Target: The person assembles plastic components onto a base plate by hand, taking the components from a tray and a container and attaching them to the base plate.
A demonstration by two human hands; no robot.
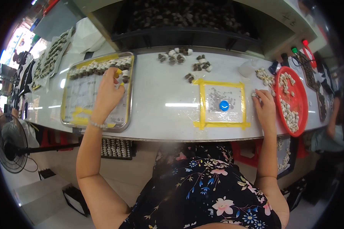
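My left hand (111,89) reaches over a metal tray (132,99) at the left, its fingers drawn together beside a row of small white-and-dark pieces (88,68). Something yellow (119,71) shows at its fingertips, and a single white-and-dark piece (125,75) lies right next to them. What these fingers grip is hidden. My right hand (265,105) rests low over the table between a yellow-taped square (202,105) and a red round tray (304,101). Thumb and fingers there close on a small whitish piece (254,94). A blue round cap (224,105) sits inside the taped square.
Loose white-and-dark pieces (176,56) lie at the back of the table. Whitish pieces (264,77) are heaped beside the red tray, near a translucent cup (248,68). A black bin (187,38) stands at the back under a shelf. A fan (13,143) is at far left.
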